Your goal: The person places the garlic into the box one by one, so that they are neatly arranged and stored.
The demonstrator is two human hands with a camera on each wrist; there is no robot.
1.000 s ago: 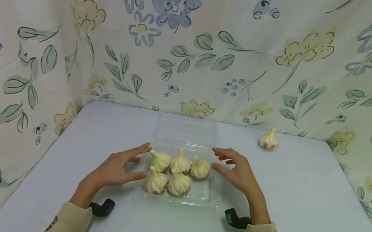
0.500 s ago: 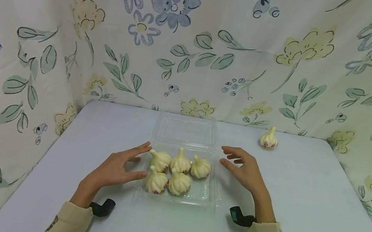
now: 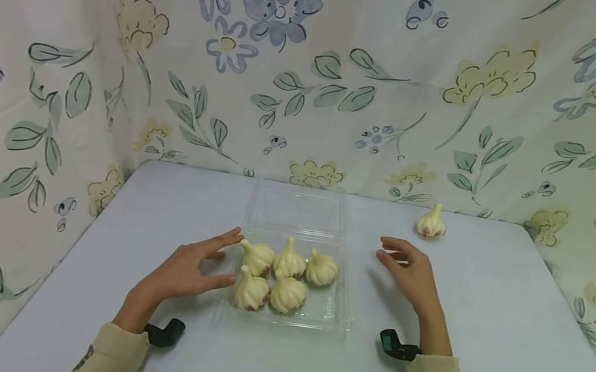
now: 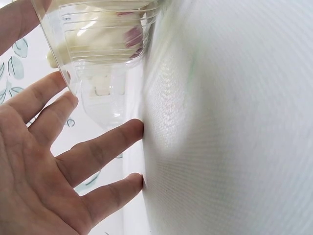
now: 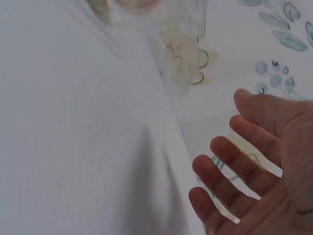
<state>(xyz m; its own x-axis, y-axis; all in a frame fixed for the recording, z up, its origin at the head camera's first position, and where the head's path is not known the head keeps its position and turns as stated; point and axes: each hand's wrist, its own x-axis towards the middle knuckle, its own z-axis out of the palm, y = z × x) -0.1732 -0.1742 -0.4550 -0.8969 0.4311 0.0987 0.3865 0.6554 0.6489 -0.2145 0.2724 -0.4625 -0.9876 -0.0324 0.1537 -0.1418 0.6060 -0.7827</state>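
A clear plastic clamshell box [image 3: 320,313] sits mid-table, its lid [image 3: 298,209] folded back towards the far edge. Several garlic bulbs [image 3: 287,294] lie inside, three along the back and two in front at the left; the front right of the box holds none. My left hand [image 3: 193,270] rests at the box's left side, fingers spread and fingertips right at the wall. To the right of the box, my right hand [image 3: 408,272] hovers above the table with relaxed fingers and nothing in them. Another garlic bulb [image 3: 432,223] stands alone near the far edge, beyond the right hand.
The white table [image 3: 500,328] reaches back to a floral curtain [image 3: 316,83], which also hangs along both sides. A black wrist camera [image 3: 164,332] is strapped at the left wrist, and a second wrist camera [image 3: 398,345] at the right.
My right hand has moved away from the box's right edge, rightwards and slightly back towards the lone garlic bulb. The left hand, box and bulbs have stayed in place.
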